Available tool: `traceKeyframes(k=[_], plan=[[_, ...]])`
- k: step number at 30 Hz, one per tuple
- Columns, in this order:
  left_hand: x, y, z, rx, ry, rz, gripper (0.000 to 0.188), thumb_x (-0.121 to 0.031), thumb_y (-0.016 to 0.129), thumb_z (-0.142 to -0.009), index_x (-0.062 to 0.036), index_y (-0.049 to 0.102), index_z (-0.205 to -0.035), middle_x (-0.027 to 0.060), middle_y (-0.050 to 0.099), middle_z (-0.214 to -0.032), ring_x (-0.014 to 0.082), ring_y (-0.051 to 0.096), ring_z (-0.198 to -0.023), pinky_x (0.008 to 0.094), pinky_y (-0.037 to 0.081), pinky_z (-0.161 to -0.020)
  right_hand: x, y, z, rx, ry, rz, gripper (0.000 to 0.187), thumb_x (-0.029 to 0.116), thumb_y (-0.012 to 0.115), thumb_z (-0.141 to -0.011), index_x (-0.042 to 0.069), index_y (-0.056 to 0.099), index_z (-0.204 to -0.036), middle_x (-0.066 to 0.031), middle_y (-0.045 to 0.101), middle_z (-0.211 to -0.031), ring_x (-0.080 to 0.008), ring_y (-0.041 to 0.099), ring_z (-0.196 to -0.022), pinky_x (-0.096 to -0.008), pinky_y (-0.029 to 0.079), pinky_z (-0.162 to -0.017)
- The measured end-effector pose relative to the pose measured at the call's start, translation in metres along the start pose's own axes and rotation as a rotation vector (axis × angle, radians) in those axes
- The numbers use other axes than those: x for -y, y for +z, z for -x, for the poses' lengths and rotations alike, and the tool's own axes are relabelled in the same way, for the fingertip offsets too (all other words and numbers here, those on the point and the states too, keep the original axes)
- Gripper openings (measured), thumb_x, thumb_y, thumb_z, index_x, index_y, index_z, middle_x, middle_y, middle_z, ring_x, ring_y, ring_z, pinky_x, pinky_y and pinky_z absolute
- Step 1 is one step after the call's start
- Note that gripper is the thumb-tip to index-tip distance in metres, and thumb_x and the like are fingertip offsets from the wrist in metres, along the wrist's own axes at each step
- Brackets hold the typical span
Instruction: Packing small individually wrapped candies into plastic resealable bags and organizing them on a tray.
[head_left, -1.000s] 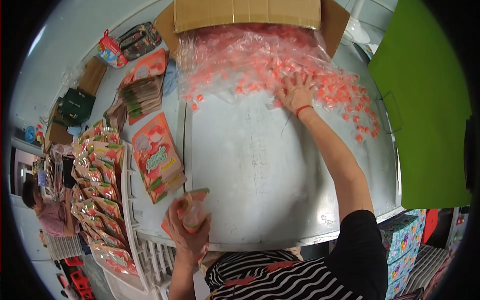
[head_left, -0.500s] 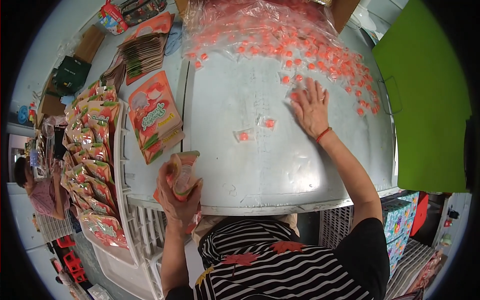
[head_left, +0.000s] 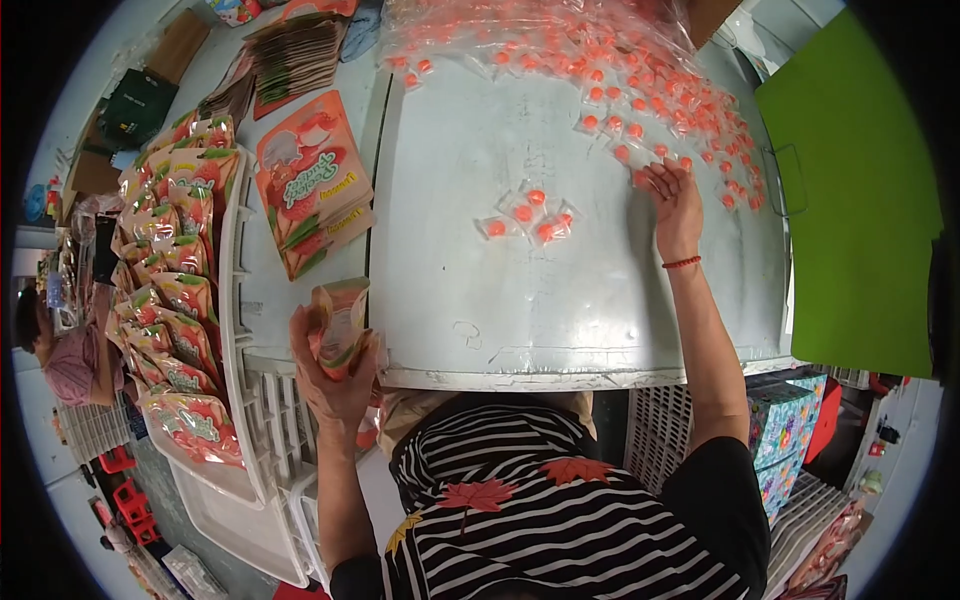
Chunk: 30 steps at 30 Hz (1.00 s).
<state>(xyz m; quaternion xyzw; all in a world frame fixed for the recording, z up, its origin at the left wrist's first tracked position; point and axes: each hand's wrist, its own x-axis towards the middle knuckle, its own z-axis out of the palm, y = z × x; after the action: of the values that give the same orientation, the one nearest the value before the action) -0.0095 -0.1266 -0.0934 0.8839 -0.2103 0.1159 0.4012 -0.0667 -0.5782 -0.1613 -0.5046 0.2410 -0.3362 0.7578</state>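
Note:
My left hand (head_left: 335, 385) is wrapped round a pink pouch (head_left: 343, 315) at the table's front edge. The pouch is upright, its mouth spread apart. My right hand (head_left: 680, 215) reaches to the near edge of a pile of wrapped pink-red candies (head_left: 655, 90), its fingers loosely bent and slightly apart. One candy (head_left: 640, 178) lies at its fingertips; whether they touch it I cannot tell. A small cluster of several wrapped candies (head_left: 523, 213) lies alone mid-table. Left of them rests a short stack of flat pink pouches (head_left: 312, 180).
A white crate (head_left: 240, 330) on the left is packed with filled pouches (head_left: 185, 290). More flat pouches (head_left: 300, 55) stand in a row at the back left. A green board (head_left: 850, 210) borders the table (head_left: 450, 300) on the right. Another person (head_left: 75, 345) is at far left.
The mid-table cluster has grown from two candies to several. My right hand has shifted right along the pile's edge, its fingers now more bent. My left hand still grips the pouch.

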Motion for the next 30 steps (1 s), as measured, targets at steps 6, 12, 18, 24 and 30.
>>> traceKeyframes(k=[6,12,18,24,30], plan=[[-0.003,0.001,-0.007,-0.033,0.049,-0.030,0.082,0.000,0.075,-0.069,-0.0003,0.030,-0.138,0.0206,0.053,-0.122,0.0303,0.053,-0.114,0.0370,0.041,-0.096,0.007,0.000,0.023,-0.001,-0.281,0.572,0.033,0.025,0.041,-0.099,-0.001,0.053,-0.115,-0.0125,0.059,-0.112,-0.0268,0.057,-0.105,-0.0402,0.042,-0.094],[-0.004,0.004,-0.004,-0.015,0.044,-0.031,0.081,0.001,0.074,-0.069,-0.0001,0.031,-0.138,0.0204,0.053,-0.122,0.0302,0.053,-0.114,0.0373,0.041,-0.096,-0.011,-0.005,0.011,0.270,-0.841,1.468,0.026,0.006,0.053,-0.088,-0.001,0.054,-0.113,-0.0188,0.058,-0.111,-0.0376,0.052,-0.106,-0.0439,0.042,-0.093],[0.000,0.003,0.000,-0.018,0.081,-0.027,0.083,0.001,0.074,-0.069,-0.0007,0.030,-0.139,0.0209,0.052,-0.122,0.0301,0.053,-0.113,0.0375,0.042,-0.096,0.005,0.006,0.030,0.068,-0.350,0.799,0.028,0.013,0.043,-0.097,0.003,0.050,-0.123,-0.0158,0.061,-0.113,-0.0254,0.058,-0.107,-0.0320,0.044,-0.092],[-0.010,0.015,-0.009,0.005,-0.003,0.058,0.085,-0.003,0.077,-0.067,-0.0010,0.031,-0.138,0.0206,0.052,-0.122,0.0312,0.055,-0.109,0.0376,0.043,-0.093,-0.012,0.061,0.060,0.362,-0.573,1.170,0.068,0.040,0.060,-0.084,-0.005,0.039,-0.130,-0.0228,0.043,-0.131,-0.0350,0.044,-0.119,-0.0426,0.035,-0.098],[-0.016,0.018,-0.017,-0.028,0.124,-0.019,0.087,-0.004,0.079,-0.065,-0.0015,0.031,-0.138,0.0200,0.052,-0.120,0.0313,0.056,-0.107,0.0364,0.044,-0.092,-0.044,0.136,0.085,0.389,-0.579,1.385,0.053,0.037,0.064,-0.080,0.011,0.052,-0.124,-0.0209,0.042,-0.130,-0.0432,0.036,-0.120,-0.0612,0.029,-0.093]])
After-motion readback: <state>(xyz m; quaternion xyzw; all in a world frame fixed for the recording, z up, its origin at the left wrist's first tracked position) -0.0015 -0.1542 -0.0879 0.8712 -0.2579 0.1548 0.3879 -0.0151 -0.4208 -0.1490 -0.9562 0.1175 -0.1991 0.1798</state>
